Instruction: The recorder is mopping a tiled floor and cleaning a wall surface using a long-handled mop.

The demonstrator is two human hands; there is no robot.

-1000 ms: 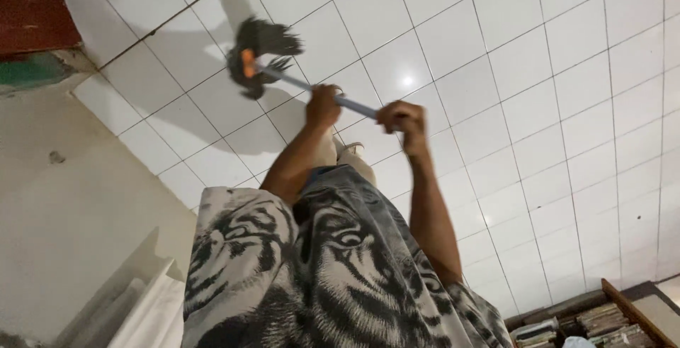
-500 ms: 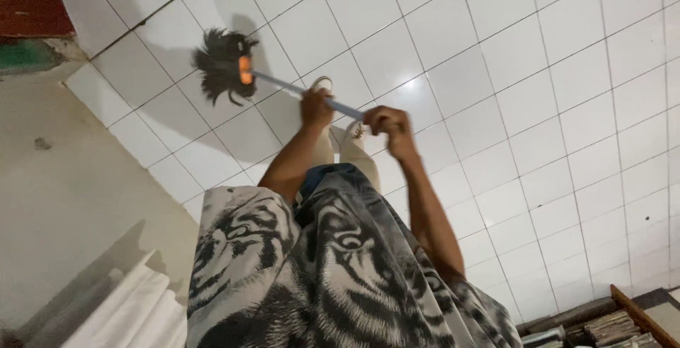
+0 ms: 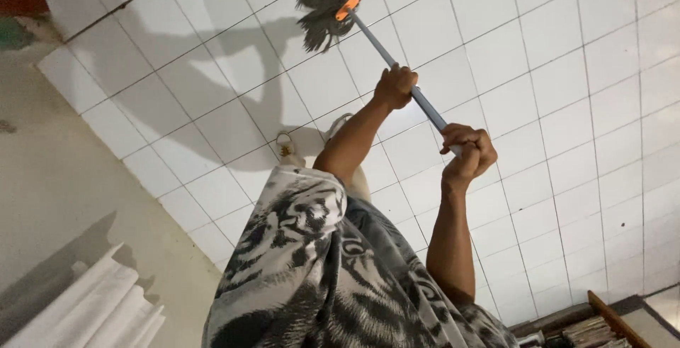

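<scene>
Two hands share the mop handle (image 3: 397, 64): the left hand (image 3: 394, 86) has its grip clamped around the middle of the shaft, the right hand (image 3: 467, 151) clamped near the top end. The dark mop head (image 3: 322, 1) rests on the white tiled floor (image 3: 538, 71), well ahead of the sandalled feet (image 3: 287, 148). Doing this stroke well likely means keeping the strands flat and pushing evenly along the tile rows.
</scene>
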